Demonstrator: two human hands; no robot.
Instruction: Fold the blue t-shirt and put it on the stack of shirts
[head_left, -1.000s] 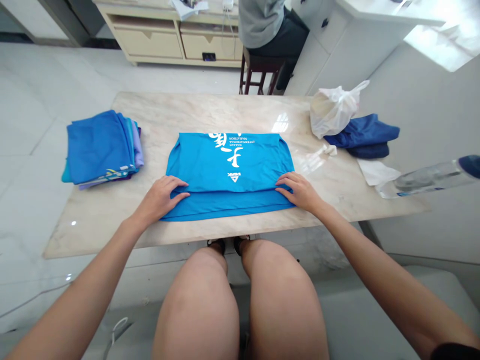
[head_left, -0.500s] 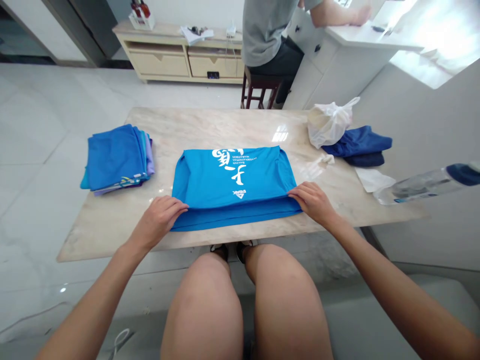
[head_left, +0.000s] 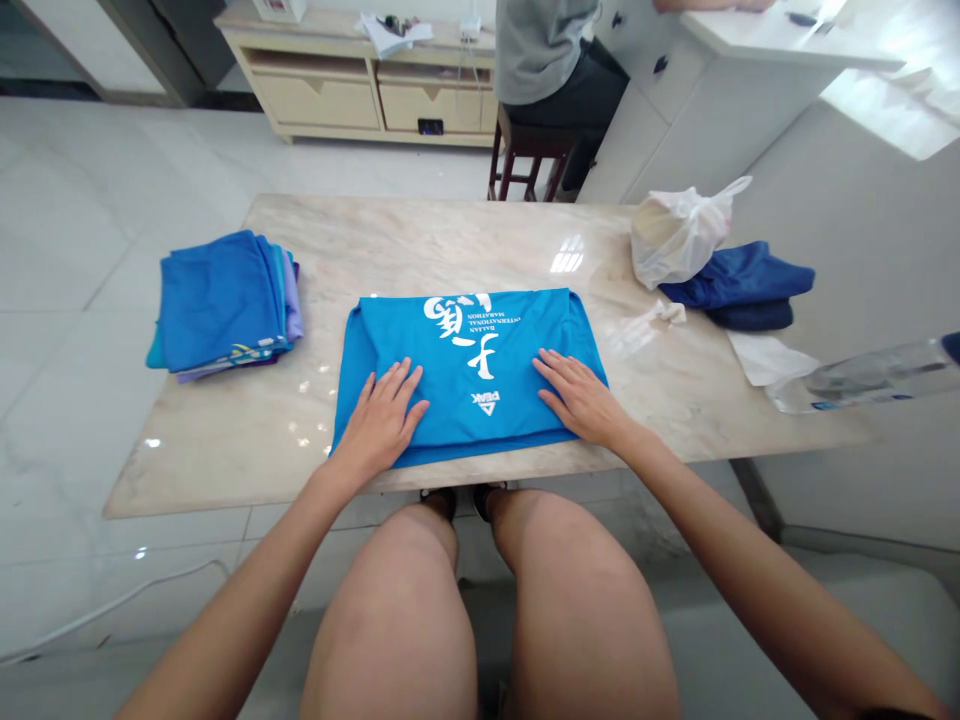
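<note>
A blue T-shirt (head_left: 457, 350) with white lettering lies folded into a rectangle on the marble-look table (head_left: 442, 235), close to the edge by my knees. My left hand (head_left: 386, 415) rests flat on its left part, fingers spread. On the right part lies my right hand (head_left: 581, 395), palm down with the fingers stretched out. Neither hand grips the cloth. Off to the left is a stack of folded clothes (head_left: 217, 305), blue on top with teal and purple layers below.
At the table's right stand a tied white plastic bag (head_left: 675, 240), dark blue cloth (head_left: 739, 285), white paper (head_left: 769, 360) and a clear bottle (head_left: 877, 380). Beyond the table a person (head_left: 540, 60) sits on a dark stool (head_left: 529, 150), beside a low cream cabinet (head_left: 315, 100).
Both hands have let go of the shirt's near fold and moved inward onto its top. That folded edge now lies lower, nearer the hem. The view has shifted slightly.
</note>
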